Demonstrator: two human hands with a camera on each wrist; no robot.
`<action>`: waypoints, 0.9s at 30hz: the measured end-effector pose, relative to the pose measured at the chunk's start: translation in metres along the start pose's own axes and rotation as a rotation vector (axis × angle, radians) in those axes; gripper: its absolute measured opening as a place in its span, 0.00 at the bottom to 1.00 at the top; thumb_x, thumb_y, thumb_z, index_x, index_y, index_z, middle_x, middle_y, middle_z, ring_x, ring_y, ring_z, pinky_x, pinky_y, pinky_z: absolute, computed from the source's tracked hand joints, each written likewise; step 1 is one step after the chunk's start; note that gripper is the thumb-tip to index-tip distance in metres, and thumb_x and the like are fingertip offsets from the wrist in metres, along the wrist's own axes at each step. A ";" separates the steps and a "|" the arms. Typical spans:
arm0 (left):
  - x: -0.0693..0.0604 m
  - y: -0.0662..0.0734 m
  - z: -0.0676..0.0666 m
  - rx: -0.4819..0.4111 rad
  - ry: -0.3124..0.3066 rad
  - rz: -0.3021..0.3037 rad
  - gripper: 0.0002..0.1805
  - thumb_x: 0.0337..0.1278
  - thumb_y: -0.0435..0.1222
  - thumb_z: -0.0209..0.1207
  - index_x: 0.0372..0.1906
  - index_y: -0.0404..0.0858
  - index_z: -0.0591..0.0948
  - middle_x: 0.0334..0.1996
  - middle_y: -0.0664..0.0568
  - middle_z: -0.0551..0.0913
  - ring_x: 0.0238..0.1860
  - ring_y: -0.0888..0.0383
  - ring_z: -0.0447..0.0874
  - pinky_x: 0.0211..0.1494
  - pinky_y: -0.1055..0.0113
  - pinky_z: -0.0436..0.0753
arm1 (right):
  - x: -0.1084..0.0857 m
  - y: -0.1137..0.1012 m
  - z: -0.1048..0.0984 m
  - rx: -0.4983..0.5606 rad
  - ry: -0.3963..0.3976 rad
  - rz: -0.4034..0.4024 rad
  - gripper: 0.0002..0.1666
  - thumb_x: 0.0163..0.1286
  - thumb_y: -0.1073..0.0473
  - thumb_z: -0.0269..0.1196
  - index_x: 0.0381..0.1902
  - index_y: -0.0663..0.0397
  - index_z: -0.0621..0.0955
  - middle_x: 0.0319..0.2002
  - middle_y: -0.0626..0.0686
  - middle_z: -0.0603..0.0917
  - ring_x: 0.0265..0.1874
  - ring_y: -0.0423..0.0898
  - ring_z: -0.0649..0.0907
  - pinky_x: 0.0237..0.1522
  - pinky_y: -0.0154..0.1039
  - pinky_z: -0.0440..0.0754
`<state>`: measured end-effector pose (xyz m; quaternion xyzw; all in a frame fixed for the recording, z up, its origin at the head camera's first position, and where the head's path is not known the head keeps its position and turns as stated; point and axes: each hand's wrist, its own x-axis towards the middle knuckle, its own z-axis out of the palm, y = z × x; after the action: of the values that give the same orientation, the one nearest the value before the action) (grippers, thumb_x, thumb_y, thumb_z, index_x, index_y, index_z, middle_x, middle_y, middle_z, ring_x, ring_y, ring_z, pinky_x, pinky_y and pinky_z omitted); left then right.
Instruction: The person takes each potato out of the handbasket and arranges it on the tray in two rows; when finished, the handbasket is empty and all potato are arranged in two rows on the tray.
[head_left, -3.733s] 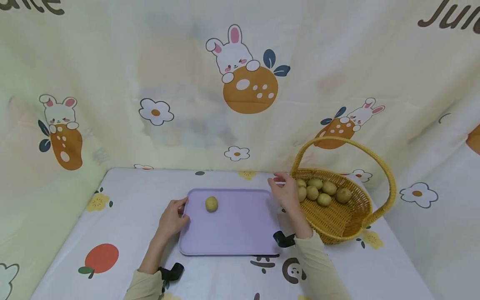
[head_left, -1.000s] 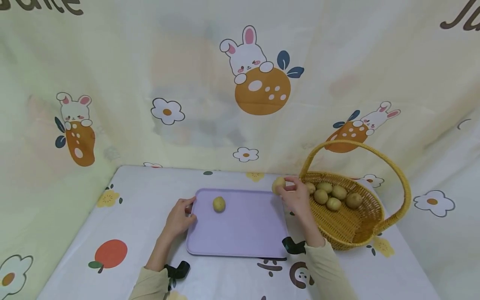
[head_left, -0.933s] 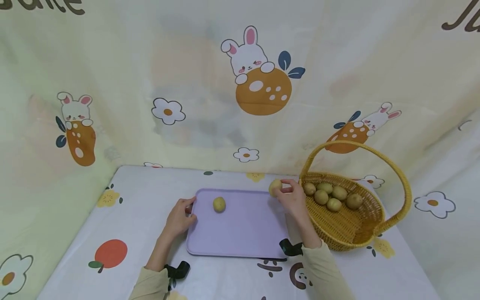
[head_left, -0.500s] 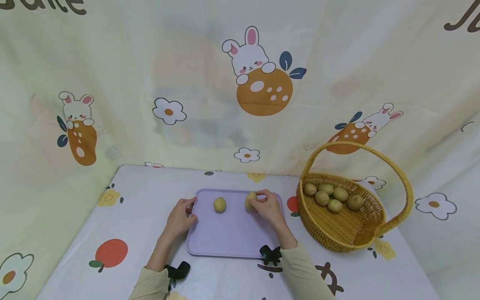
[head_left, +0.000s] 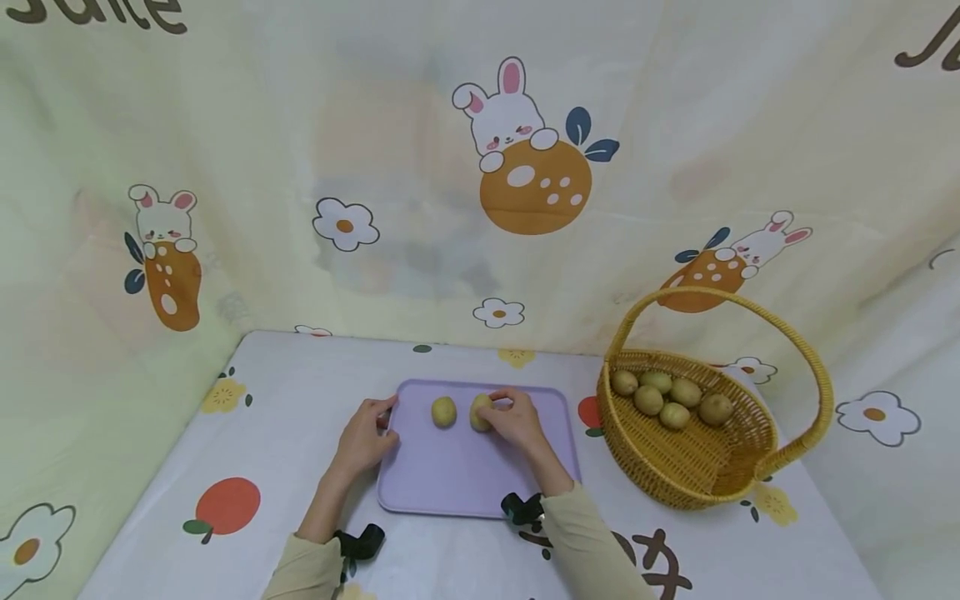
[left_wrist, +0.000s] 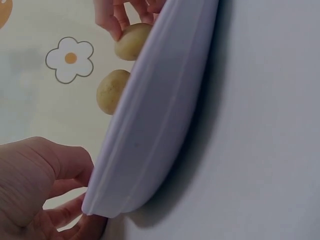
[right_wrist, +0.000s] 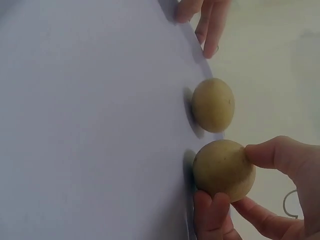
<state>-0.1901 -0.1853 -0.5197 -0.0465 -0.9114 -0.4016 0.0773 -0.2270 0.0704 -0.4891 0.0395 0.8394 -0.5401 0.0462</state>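
My right hand [head_left: 517,419] pinches a small yellow potato [right_wrist: 225,170] between thumb and fingers, at the lilac tray's surface towards its far side. Just left of it a second potato [head_left: 444,412] lies on the tray [head_left: 450,483], with a narrow gap between the two. At the tray's left edge, my left hand [head_left: 362,437] holds the rim with thumb and fingers. The left wrist view shows the left thumb against the rim, with other fingers partly hidden behind the tray's corner.
To the right of the tray stands a yellow wicker basket [head_left: 675,492] with a tall arched handle [head_left: 813,358]. Several potatoes [head_left: 648,400] lie in its far left part. A printed cloth [head_left: 300,367] covers the table, and a printed curtain [head_left: 405,150] hangs behind.
The right hand has carried a potato from beside the basket leftwards over the tray, down next to the other potato. The left hand has stayed at the tray's left edge.
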 end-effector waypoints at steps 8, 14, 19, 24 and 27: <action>0.001 -0.003 0.000 0.005 0.002 0.002 0.33 0.42 0.26 0.62 0.62 0.28 0.76 0.47 0.38 0.78 0.39 0.49 0.81 0.40 0.58 0.77 | 0.000 -0.006 0.008 -0.016 -0.019 0.019 0.20 0.54 0.60 0.69 0.43 0.67 0.82 0.27 0.54 0.85 0.18 0.40 0.78 0.23 0.31 0.74; 0.001 -0.002 0.000 0.007 0.002 0.013 0.33 0.42 0.27 0.62 0.62 0.28 0.76 0.47 0.38 0.78 0.38 0.49 0.81 0.40 0.58 0.76 | 0.001 -0.005 0.012 -0.016 -0.028 -0.005 0.21 0.55 0.60 0.69 0.44 0.69 0.82 0.29 0.56 0.86 0.19 0.40 0.78 0.23 0.31 0.75; 0.000 -0.001 0.000 -0.001 0.006 0.018 0.33 0.42 0.27 0.62 0.62 0.28 0.77 0.47 0.38 0.78 0.38 0.49 0.81 0.40 0.58 0.76 | 0.002 -0.004 0.013 0.005 -0.050 -0.015 0.21 0.57 0.60 0.68 0.45 0.70 0.82 0.32 0.59 0.87 0.21 0.40 0.80 0.25 0.32 0.77; 0.000 -0.002 0.000 0.001 0.006 0.014 0.33 0.42 0.27 0.62 0.62 0.28 0.76 0.47 0.38 0.78 0.38 0.50 0.82 0.40 0.58 0.76 | 0.003 -0.004 0.011 0.015 -0.064 -0.027 0.20 0.59 0.60 0.66 0.45 0.71 0.82 0.30 0.58 0.87 0.22 0.41 0.81 0.25 0.32 0.77; 0.000 -0.002 0.000 0.003 0.005 0.012 0.33 0.42 0.27 0.62 0.62 0.29 0.76 0.47 0.38 0.79 0.39 0.49 0.82 0.40 0.58 0.77 | 0.004 -0.005 0.010 0.013 -0.056 -0.019 0.19 0.60 0.60 0.65 0.44 0.70 0.83 0.28 0.57 0.87 0.22 0.41 0.81 0.26 0.32 0.77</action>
<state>-0.1909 -0.1861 -0.5210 -0.0508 -0.9115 -0.3999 0.0821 -0.2313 0.0594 -0.4896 0.0169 0.8347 -0.5467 0.0643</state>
